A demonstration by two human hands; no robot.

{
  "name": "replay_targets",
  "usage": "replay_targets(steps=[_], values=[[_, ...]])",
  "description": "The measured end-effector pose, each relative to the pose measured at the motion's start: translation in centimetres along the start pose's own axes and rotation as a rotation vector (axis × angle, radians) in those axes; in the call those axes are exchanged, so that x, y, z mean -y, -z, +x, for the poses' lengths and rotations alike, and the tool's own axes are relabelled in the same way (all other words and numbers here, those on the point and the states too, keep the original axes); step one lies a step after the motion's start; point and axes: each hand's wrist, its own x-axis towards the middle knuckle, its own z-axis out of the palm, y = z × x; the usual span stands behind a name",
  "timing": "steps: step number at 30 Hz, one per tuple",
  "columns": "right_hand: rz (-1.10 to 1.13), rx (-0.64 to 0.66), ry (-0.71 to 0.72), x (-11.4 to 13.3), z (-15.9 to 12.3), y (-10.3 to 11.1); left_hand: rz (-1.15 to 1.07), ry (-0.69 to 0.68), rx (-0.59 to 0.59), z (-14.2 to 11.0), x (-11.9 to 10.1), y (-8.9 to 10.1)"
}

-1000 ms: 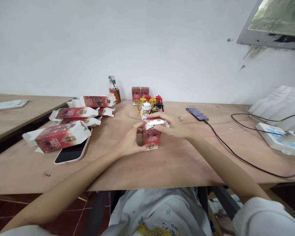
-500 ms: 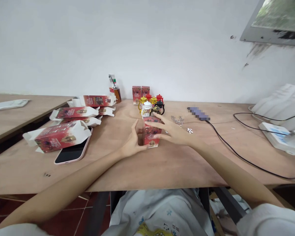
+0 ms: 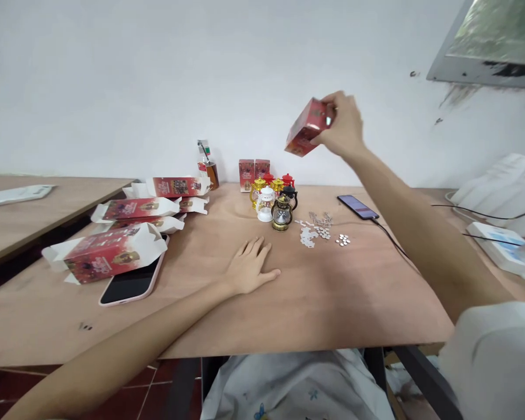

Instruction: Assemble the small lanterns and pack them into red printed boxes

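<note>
On the bench, the left hand is laid flat, released. By the right hand, the red box is grasped, now raised well off the surface and tilted; its closing is judged complete. Lanterns and silvery discs are left untouched.
</note>
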Motion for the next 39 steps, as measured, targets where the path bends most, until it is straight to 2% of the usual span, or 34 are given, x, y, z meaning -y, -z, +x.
replay_targets(steps=[3,6,8,13,17,20,25,27,29,31,33,35,37,39], values=[[-0.175,0.056,-0.167,-1.8,1.9,-5.3,0.04,0.014,-0.003,0.0,-0.4,-0.2],[-0.226,0.254,-0.367,-2.7,2.7,-9.6,0.043,0.004,0.003,-0.1,-0.6,-0.2],[-0.217,0.357,-0.415,-2.8,3.0,-11.5,0.052,0.014,0.019,-0.1,-0.8,-0.2],[-0.218,0.47,-0.408,-2.6,3.1,-13.9,0.059,0.074,0.048,0.0,-2.0,0.0],[-0.162,0.561,-0.379,-2.1,2.1,-14.8,0.043,0.1,0.076,0.1,-2.6,0.4],[-0.123,0.574,-0.333,-1.7,1.0,-15.2,0.032,0.097,0.093,0.1,-2.3,0.6],[-0.139,0.522,-0.35,-2.2,0.8,-14.7,0.044,0.084,0.084,0.3,-2.0,0.5],[-0.159,0.473,-0.364,-2.8,0.5,-13.8,0.059,0.081,0.067,0.4,-2.0,0.3],[-0.174,0.371,-0.316,-3.4,-0.6,-12.3,0.077,0.077,0.051,0.7,-2.1,0.2],[-0.187,0.217,-0.189,-4.0,-3.0,-10.4,0.088,0.053,0.047,1.0,-2.2,0.3],[-0.213,0.15,-0.13,-4.6,-6.6,-8.2,0.076,-0.002,0.055,1.2,-2.2,0.5],[-0.284,0.208,-0.054,-5.2,-10.6,-6.0,0.038,-0.061,0.059,1.3,-2.1,0.8],[-0.325,0.28,0.081,-5.9,-14.4,-4.2,0.01,-0.1,0.032,1.4,-1.9,0.9],[-0.336,0.249,0.088,-6.7,-17.4,-2.8,0.035,-0.165,-0.011,1.7,-1.6,0.9]])
